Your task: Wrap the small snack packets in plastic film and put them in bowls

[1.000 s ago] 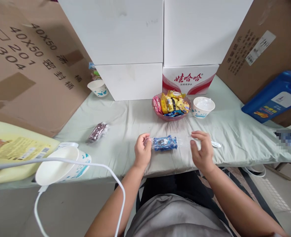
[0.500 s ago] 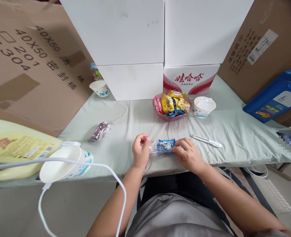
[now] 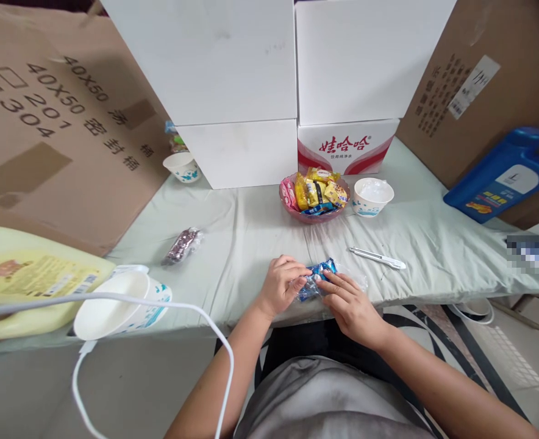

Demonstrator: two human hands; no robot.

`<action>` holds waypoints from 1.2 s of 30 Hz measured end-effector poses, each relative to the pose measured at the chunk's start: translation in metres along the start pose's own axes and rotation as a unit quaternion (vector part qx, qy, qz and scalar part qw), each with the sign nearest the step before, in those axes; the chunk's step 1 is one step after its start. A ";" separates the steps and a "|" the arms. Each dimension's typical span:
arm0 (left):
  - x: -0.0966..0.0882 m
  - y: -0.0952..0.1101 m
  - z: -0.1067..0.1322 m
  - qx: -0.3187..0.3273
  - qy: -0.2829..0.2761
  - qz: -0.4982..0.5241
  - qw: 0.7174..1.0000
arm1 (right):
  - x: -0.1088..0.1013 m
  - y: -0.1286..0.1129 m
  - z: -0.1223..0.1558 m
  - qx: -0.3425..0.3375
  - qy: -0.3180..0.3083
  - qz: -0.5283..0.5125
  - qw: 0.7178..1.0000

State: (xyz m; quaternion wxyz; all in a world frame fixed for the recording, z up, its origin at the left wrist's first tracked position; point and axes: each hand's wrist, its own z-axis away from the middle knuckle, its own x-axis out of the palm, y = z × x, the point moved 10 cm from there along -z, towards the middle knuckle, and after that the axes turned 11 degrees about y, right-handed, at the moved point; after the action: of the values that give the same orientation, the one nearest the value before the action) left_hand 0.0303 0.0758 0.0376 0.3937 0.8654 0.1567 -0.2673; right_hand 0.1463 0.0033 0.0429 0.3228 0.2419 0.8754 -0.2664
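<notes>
A second ago the packet [image 3: 317, 277] lay stretched flat, the left hand [image 3: 282, 286] pinching one end and the right hand [image 3: 349, 302] open over the other. Now the two hands have closed in on it, fingers [image 3: 331, 281] meeting. The packet sits bunched and tilted, nearer the worktop's [image 3: 251, 244] front edge. The cutter [image 3: 378, 258] has come clear of the right hand.

One view, from a camera worn on the person's head. It faces forward and down, over the lap [image 3: 315, 396] and across a table [image 3: 251, 225] draped in cloth. Nearest, low in the middle, are the left hand [image 3: 281, 286] and right hand [image 3: 349, 305], together on a packet [image 3: 317, 277] at the table's near edge. White boxes [image 3: 233, 61] and cardboard [image 3: 45, 122] close the far side. Straight edges bow toward the frame's margins.
</notes>
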 end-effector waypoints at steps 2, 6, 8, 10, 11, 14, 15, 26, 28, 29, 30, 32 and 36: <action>0.003 -0.002 0.001 -0.004 -0.008 0.008 1.000 | -0.003 0.000 0.003 0.009 0.001 -0.023 1.000; 0.006 -0.004 -0.001 -0.012 -0.024 0.029 0.999 | -0.009 0.004 0.008 0.054 0.001 -0.092 0.994; 0.007 -0.003 -0.002 -0.011 -0.034 0.038 0.999 | -0.012 0.007 0.009 0.083 -0.001 -0.130 0.988; 0.007 -0.003 -0.003 -0.009 -0.039 0.053 0.998 | -0.014 0.011 0.009 0.106 -0.020 -0.170 0.980; 0.006 -0.003 -0.003 -0.009 -0.037 0.062 0.997 | -0.013 0.012 0.009 0.114 -0.041 -0.188 0.975; 0.005 -0.004 -0.003 -0.012 -0.032 0.080 0.996 | -0.008 0.010 0.012 0.114 -0.133 -0.221 0.959; 0.006 -0.005 -0.003 -0.013 -0.033 0.076 0.996 | -0.006 0.008 0.014 0.105 -0.161 -0.222 0.956; -0.028 -0.021 0.004 -0.071 0.065 0.026 0.995 | 0.005 0.006 0.016 0.082 -0.189 -0.075 0.976; -0.061 -0.030 0.011 -0.115 0.178 -0.030 0.977 | 0.008 0.011 0.015 0.099 -0.195 -0.059 0.974; -0.078 -0.025 0.016 -0.112 0.242 -0.066 0.961 | 0.011 0.012 0.014 0.103 -0.199 -0.051 0.973; -0.089 -0.013 0.021 -0.085 0.291 -0.098 0.948 | 0.013 0.011 0.014 0.104 -0.202 -0.043 0.973; -0.082 0.025 0.021 0.025 0.280 -0.128 0.951 | 0.019 0.008 0.012 0.095 -0.207 -0.024 0.973; 0.007 0.069 0.027 0.150 -0.035 -0.163 0.975 | 0.022 0.004 0.011 0.074 -0.187 0.016 0.979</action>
State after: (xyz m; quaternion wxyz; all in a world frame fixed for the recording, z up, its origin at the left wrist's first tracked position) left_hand 0.0596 0.0111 0.0600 0.2155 0.8677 0.2398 -0.3783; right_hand 0.1385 0.0045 0.0195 0.4659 0.2250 0.7734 -0.3662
